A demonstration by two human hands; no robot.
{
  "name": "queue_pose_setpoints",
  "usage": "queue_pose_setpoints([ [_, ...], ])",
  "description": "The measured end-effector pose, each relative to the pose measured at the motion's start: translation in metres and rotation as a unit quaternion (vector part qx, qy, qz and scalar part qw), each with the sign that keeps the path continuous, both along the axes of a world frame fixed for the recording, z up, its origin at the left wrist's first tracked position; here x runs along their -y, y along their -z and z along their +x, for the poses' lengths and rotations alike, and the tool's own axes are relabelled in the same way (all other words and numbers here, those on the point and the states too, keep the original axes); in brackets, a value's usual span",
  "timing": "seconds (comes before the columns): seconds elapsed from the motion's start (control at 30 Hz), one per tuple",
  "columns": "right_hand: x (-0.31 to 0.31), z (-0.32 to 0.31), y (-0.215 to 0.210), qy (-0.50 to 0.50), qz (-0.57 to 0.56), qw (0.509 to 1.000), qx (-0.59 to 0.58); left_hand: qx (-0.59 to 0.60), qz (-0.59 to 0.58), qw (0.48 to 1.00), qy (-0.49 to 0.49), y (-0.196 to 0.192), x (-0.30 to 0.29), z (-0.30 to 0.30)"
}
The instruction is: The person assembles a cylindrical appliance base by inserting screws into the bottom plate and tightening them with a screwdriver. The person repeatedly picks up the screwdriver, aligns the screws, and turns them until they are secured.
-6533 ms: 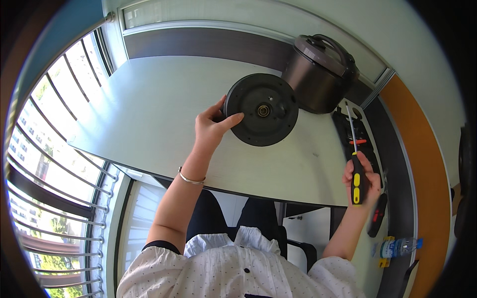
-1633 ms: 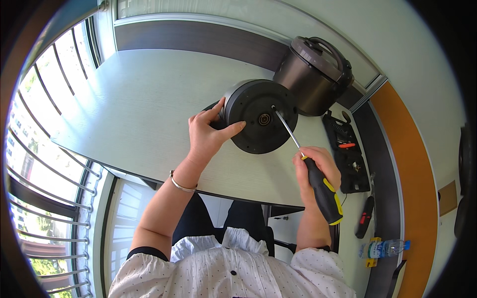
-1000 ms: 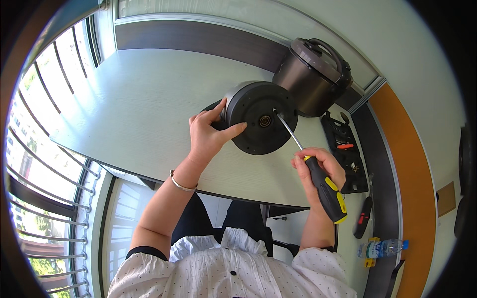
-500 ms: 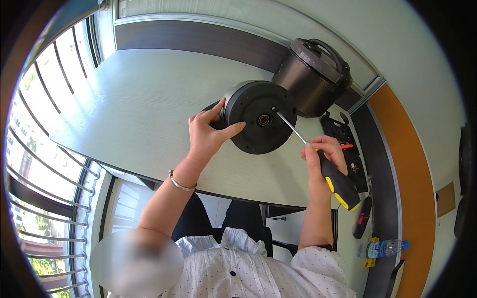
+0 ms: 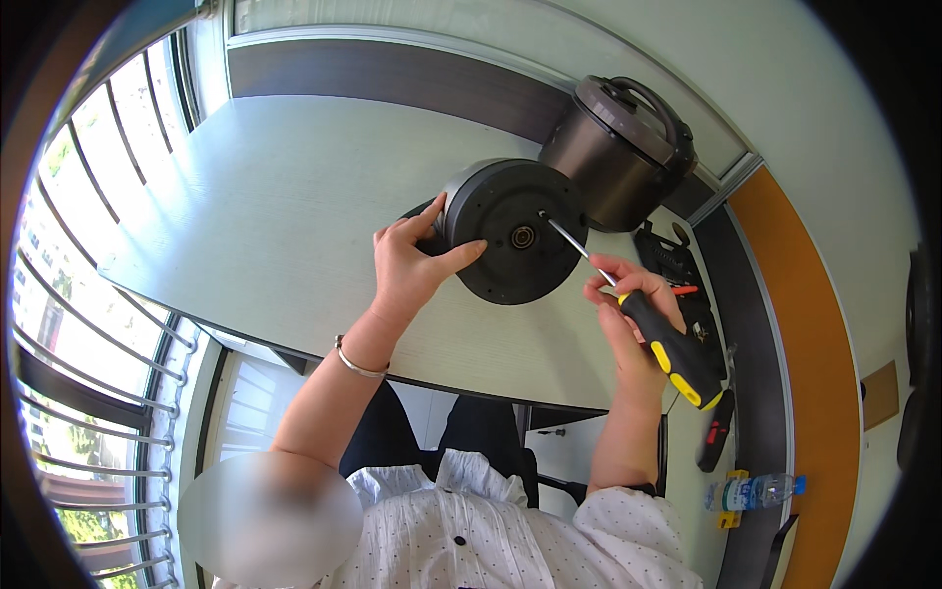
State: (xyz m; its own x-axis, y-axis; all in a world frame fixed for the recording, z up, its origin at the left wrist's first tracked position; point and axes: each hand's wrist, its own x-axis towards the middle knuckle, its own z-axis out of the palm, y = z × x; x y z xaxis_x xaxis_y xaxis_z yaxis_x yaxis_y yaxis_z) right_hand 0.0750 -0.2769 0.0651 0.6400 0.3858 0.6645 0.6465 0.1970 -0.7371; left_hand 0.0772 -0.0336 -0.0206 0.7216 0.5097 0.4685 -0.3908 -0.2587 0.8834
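Observation:
An electric kettle (image 5: 510,275) is tipped over on the table, its round black base turned toward me with a ring-shaped connector in the middle. My left hand (image 5: 407,260) grips it from the left, thumb pressed on the base and fingers round the silver side. A screwdriver (image 5: 677,353) with a black and yellow handle is in my right hand (image 5: 628,329), held fairly loosely between thumb and fingers. Its metal shaft slants up to the left, and the tip meets the base just above right of the connector. Whether a screw sits under the tip I cannot tell.
Behind the kettle, to the right, stands a brown electric pressure cooker (image 5: 608,152). An open black tool case (image 5: 677,260) lies along the table's right side. Nearer are a black and red tool (image 5: 716,432) and a plastic water bottle (image 5: 760,493). Barred windows (image 5: 98,324) line the left.
My right fingers have loosened and shifted on the screwdriver, with the thumb lower. Its handle has swung slightly right and turned, while the tip stays on the base. My left hand has not moved.

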Motion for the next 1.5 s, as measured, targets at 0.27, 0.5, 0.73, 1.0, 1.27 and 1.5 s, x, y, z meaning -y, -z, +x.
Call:
queue_pose_setpoints([
  [0.27, -0.001, 0.001, 0.005, 0.015, 0.042, 0.998, -0.044, 0.019, -0.012, 1.000, 0.007, 0.003, 0.001, 0.003],
  [0.5, -0.005, 0.006, 0.015, 0.046, 0.047, 0.998, 0.020, 0.012, -0.018, 1.000, 0.008, 0.003, 0.000, 0.003],
  [0.73, -0.012, -0.002, 0.012, 0.085, 0.077, 0.993, -0.018, 0.009, 0.002, 1.000, -0.001, 0.001, 0.001, 0.001],
  [1.0, -0.012, -0.008, 0.005, 0.031, 0.057, 0.997, -0.048, -0.018, 0.030, 0.999, -0.015, 0.003, 0.001, 0.000],
  [1.27, -0.015, -0.013, 0.005, 0.068, 0.018, 0.997, -0.014, -0.011, 0.024, 1.000, -0.010, 0.001, 0.001, -0.001],
  [1.5, -0.015, 0.002, 0.019, 0.123, 0.014, 0.987, 0.101, -0.016, 0.023, 1.000, -0.003, -0.001, 0.001, -0.001],
])
